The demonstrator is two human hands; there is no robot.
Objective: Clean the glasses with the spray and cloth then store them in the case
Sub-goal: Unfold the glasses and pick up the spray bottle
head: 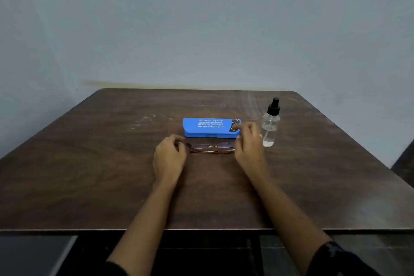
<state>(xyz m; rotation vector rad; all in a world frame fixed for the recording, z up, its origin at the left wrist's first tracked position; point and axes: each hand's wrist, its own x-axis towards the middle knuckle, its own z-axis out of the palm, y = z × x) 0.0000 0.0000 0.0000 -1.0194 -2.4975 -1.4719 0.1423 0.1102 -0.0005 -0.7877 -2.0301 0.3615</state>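
Thin-framed folded glasses (210, 148) lie on the dark wooden table (89, 175), just in front of a shut blue case (208, 127) with white print. My left hand (170, 157) is curled at the glasses' left end, its fingertips pinching the hinge. At the right end is my right hand (248, 143), with the thumb by the frame and the forefinger reaching over the case's right corner; the hand hides its contact with the frame. A clear spray bottle (270, 125) with a black nozzle stands upright right of the case. No cloth is in view.
The table's back edge (201, 89) meets a pale blue wall. Its front edge (67, 229) runs across the bottom of the view, with dark furniture below it.
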